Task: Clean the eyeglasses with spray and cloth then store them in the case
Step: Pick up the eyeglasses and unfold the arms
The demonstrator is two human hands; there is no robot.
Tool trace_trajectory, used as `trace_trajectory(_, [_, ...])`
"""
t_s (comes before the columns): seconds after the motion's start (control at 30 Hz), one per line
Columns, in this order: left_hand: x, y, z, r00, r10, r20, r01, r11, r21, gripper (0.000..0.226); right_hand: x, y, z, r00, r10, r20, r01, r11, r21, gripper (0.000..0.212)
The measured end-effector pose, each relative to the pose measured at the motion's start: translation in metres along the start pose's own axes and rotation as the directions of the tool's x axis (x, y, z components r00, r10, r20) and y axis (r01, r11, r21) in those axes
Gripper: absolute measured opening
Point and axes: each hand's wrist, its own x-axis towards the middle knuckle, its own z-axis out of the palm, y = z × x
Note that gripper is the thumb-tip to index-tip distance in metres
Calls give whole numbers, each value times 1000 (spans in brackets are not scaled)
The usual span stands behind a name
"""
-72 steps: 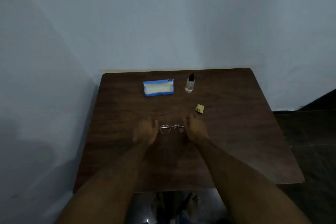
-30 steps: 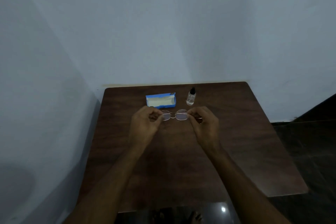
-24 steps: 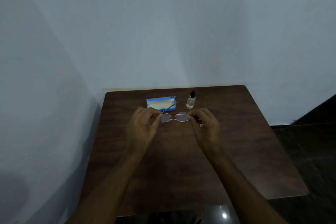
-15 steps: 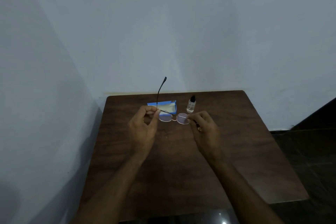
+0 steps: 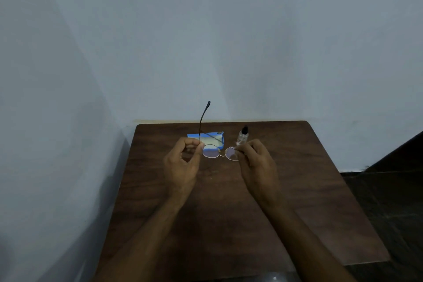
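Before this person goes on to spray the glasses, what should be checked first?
1. Firm hold on the eyeglasses: ok; left hand and right hand both pinch the frame.
2. One temple unfolded: ok, it points up.
3. The spray bottle upright: ok.
4. A hand free to take it: not ok.
5. The cloth within sight: cannot tell, not in view.
6. The case open: ok.

Front half: table (image 5: 229, 231) bare — open approach from the near edge.
Back centre: blue case (image 5: 215, 139) and spray bottle (image 5: 242, 137) stand near each other, apart.
Mid-air: eyeglasses (image 5: 219, 154) bridge left hand (image 5: 182, 165) and right hand (image 5: 256, 162), both pinching; one temple (image 5: 201, 119) sticks up (before the case).
Left, rear: wall (image 5: 68, 121) hems the table.
Right side: bare wood — free.
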Motion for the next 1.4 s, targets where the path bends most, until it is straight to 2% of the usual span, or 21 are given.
trace_trajectory(0.13, [0, -4, -1, 999, -40, -13, 40, 999, -27, 14, 2, 0, 4, 988, 138, -67, -124, 976, 181, 13])
trace_trajectory(0.23, [1, -5, -1, 997, -73, -28, 71, 994, -80, 12, 4, 0, 4, 967, 231, -105, -182, 921, 346, 13])
trace_trajectory(0.4, [3, -2, 1, 979, -203, -7, 196, 953, -231, 10, 4, -6, -1, 957, 271, -105, -196, 868, 457, 13])
trace_trajectory(0.57, [6, 3, 6, 949, -308, 71, 312, 884, -349, 14, 5, -6, -8, 949, 311, -57, -237, 819, 523, 12])
trace_trajectory(0.73, [8, 4, 14, 886, -420, 196, 463, 784, -413, 11, 13, 3, -21, 917, 393, 65, -342, 691, 637, 14])
trace_trajectory(0.87, [8, 3, 22, 820, -490, 297, 572, 714, -403, 10, 27, 16, -26, 845, 507, 170, -459, 523, 718, 26])
trace_trajectory(1.03, [-1, 5, 38, 668, -593, 449, 737, 447, -506, 25, 43, 39, -23, 687, 638, 347, -619, 264, 740, 23])
trace_trajectory(1.2, [-11, 1, 56, 585, -641, 497, 783, 288, -551, 36, 51, 67, -15, 525, 694, 492, -716, 48, 697, 19])
trace_trajectory(1.4, [-18, -2, 74, 475, -756, 450, 810, 176, -559, 25, 48, 97, 5, 455, 687, 566, -796, 29, 605, 16])
